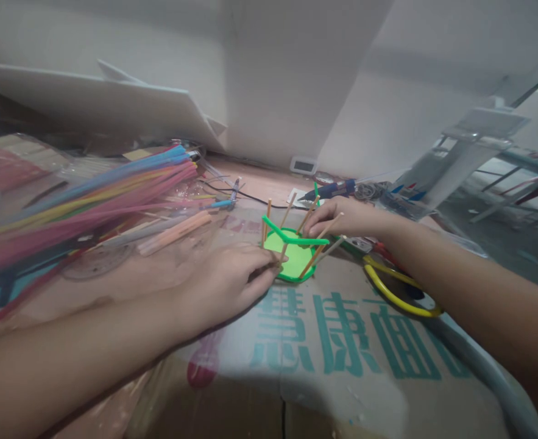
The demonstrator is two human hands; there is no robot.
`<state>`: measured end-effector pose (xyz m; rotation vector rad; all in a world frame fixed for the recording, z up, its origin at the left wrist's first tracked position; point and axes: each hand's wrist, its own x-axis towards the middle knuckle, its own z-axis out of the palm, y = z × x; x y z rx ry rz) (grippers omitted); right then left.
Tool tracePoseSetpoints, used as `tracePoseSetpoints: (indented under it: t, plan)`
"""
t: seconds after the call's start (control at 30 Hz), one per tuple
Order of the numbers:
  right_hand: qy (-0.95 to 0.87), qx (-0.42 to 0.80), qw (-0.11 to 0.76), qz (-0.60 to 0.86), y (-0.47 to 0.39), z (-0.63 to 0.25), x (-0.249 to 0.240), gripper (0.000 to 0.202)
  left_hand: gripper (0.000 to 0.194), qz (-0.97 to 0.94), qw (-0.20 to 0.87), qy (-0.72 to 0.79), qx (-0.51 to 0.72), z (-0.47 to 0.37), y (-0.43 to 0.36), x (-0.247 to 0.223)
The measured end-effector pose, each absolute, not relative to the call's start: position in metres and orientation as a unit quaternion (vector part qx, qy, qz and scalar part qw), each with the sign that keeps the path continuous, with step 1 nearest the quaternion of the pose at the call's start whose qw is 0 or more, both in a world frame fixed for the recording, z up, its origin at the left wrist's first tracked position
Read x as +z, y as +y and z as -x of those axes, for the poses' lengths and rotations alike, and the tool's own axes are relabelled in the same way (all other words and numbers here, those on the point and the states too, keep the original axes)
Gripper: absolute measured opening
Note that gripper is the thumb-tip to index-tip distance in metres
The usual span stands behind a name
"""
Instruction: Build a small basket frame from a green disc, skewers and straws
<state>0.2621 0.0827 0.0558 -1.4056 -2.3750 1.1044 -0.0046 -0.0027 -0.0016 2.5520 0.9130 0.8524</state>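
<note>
A small basket-like frame stands on the cardboard, with a bright green base (pixel 291 259) edged in green pipe cleaner and several thin wooden sticks (pixel 269 221) rising around it. A green pipe cleaner (pixel 306 241) bends in a V around the front stick; a green end also sticks up behind my right hand. My left hand (pixel 239 274) is closed at the near-left side, thumb and forefinger pinching the front wooden stick low down. At the far right side, my right hand (pixel 335 217) has curled fingers among the sticks, seemingly on the green pipe cleaner; its fingertips are partly hidden.
Bundles of coloured pipe cleaners (pixel 90 207) lie at left. A blue glue gun (pixel 330 190) and small white display (pixel 304 165) sit behind the frame. Yellow-handled scissors (pixel 394 296) lie under my right forearm. A clear container (pixel 451 164) stands right. Printed cardboard (pixel 342 390) covers the table.
</note>
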Motion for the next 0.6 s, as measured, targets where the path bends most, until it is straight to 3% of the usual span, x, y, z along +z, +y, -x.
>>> tracePoseSetpoints:
  t: [0.13,0.3,0.37,0.47,0.6]
  plan:
    - [-0.778,0.345,0.144,0.505,0.076,-0.282,0.062,0.023,0.021,-0.888,0.145,0.312,0.305,0.006,-0.003,-0.002]
    - [-0.666,0.467,0.381,0.441,0.051,-0.299,0.074,0.028,0.020,-0.889,0.141,0.312,0.304,0.006,-0.003,-0.004]
    - [-0.619,0.492,0.439,0.427,0.038,-0.306,0.079,0.030,0.019,-0.890,0.137,0.312,0.303,0.007,-0.003,-0.004]
    - [-0.606,0.457,0.445,0.475,0.023,-0.323,0.085,0.032,0.018,-0.890,0.133,0.314,0.301,0.007,-0.004,-0.005]
    - [-0.661,0.250,0.302,0.640,0.006,-0.362,0.092,0.044,0.018,-0.890,0.137,0.314,0.302,0.007,-0.004,-0.006]
